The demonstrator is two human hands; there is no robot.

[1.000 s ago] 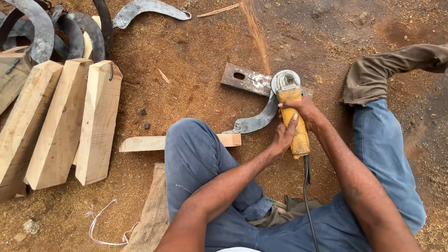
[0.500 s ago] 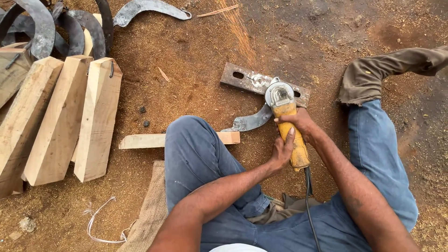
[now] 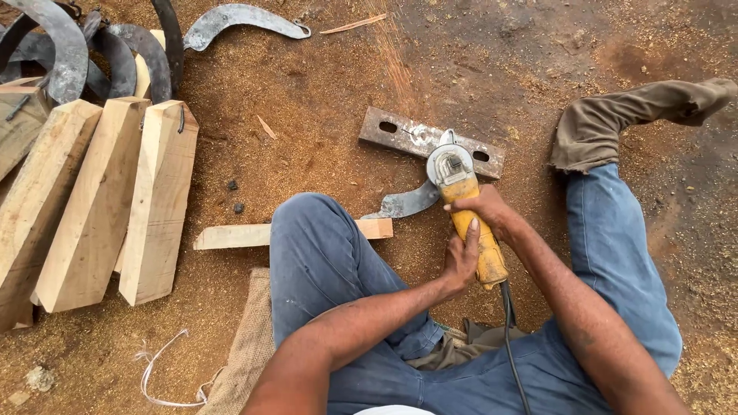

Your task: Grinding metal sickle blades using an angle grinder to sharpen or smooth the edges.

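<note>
Both hands grip a yellow angle grinder (image 3: 470, 219) between my knees. My left hand (image 3: 461, 260) wraps the rear of its body; my right hand (image 3: 486, 209) holds it nearer the grey head (image 3: 450, 164). The disc rests on a rusty flat steel bar (image 3: 400, 131) with holes, lying on the sawdust-covered ground. A curved metal blade (image 3: 407, 203) lies under the bar and runs toward my left knee. A thin stream of sparks (image 3: 393, 61) shoots away from the disc.
Several pale wooden blocks (image 3: 100, 207) lie at left, with dark curved blades (image 3: 69, 46) piled behind them. A thin wooden slat (image 3: 231, 234) lies by my left knee. Burlap sacking (image 3: 250, 346) lies under me. The grinder's black cord (image 3: 513, 346) trails back.
The grinder has slid left along the steel bar, from its right end toward the middle. Both hands keep the same grip.
</note>
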